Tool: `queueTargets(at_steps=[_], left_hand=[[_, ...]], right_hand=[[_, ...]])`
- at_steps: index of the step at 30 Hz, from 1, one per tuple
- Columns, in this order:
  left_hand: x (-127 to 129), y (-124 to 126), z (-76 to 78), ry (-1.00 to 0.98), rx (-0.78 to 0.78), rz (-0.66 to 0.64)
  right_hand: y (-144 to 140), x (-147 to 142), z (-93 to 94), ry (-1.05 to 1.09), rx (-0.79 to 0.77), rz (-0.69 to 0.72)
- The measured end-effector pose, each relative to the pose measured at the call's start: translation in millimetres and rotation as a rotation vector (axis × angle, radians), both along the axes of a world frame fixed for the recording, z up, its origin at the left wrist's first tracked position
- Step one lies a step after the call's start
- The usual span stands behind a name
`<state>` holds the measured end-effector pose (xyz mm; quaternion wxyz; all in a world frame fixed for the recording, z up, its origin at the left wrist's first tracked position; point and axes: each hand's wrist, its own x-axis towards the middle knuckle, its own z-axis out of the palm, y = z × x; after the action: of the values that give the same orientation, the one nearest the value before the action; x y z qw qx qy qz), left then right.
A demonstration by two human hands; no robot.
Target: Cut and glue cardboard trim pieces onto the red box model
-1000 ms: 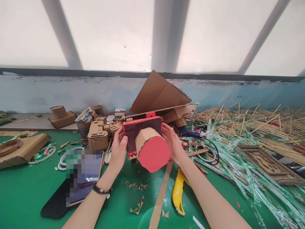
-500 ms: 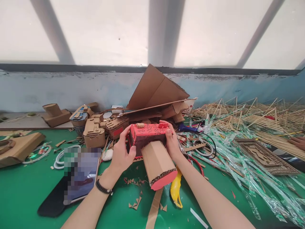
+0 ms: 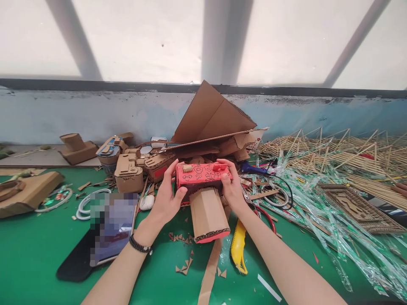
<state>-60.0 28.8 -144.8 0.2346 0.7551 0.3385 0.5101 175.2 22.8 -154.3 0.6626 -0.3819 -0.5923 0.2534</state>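
Between my hands is a cardboard model camera (image 3: pixel 203 176), its top red with black drawn patterns. A plain brown cardboard lens (image 3: pixel 209 214) with a red end juts from its front toward me. My left hand (image 3: pixel 170 195) grips the camera's left end, thumb at the front. On the right end, my right hand (image 3: pixel 231 184) closes around it with the thumb near a small red piece on top. The camera is held above the green table, over a cardboard strip (image 3: pixel 211 271) and small cardboard scraps (image 3: pixel 182 239). A yellow-handled cutter (image 3: pixel 239 248) lies beside my right forearm.
Other cardboard models (image 3: pixel 129 171) and folded cardboard sheets (image 3: pixel 214 114) stand behind. A phone (image 3: pixel 116 228) and a white earbud case (image 3: pixel 146 202) lie left. To the right are a blue glue gun (image 3: pixel 253 168), plastic strips (image 3: pixel 318 228) and stick frames (image 3: pixel 302 148). Another person's hand (image 3: pixel 401 189) shows far right.
The camera has tilted, so its patterned top shows more and the red lens end shows less. Both hands still hold it. The whole view has shifted slightly.
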Motion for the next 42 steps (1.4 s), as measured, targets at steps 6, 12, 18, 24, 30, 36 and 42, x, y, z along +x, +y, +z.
queueTargets(at_steps=[6, 12, 18, 24, 30, 36, 42], left_hand=[[11.1, -8.3, -6.5, -0.050, -0.008, 0.033], [17.3, -12.4, -8.2, -0.048, -0.005, 0.078], [21.6, -11.3, -4.7, -0.122, -0.086, 0.046], [21.8, -13.7, 1.3, -0.157, -0.100, 0.089], [28.6, -16.6, -2.8, -0.256, -0.140, 0.089], [33.9, -15.5, -8.6, -0.265, -0.175, 0.117], [34.7, -14.8, -7.2, -0.254, -0.165, 0.133]], right_hand=[[1.0, -0.4, -2.5, 0.004, -0.047, 0.034], [3.8, 0.9, -4.9, 0.008, -0.084, 0.021], [0.6, 2.8, -0.5, -0.010, -0.051, 0.013], [-1.5, 0.2, 3.1, -0.052, -0.071, 0.071], [-1.6, -0.5, 2.7, -0.085, -0.063, 0.044], [2.5, 4.0, -2.3, -0.058, -0.102, 0.052], [5.8, 6.1, -7.6, -0.045, -0.098, 0.092]])
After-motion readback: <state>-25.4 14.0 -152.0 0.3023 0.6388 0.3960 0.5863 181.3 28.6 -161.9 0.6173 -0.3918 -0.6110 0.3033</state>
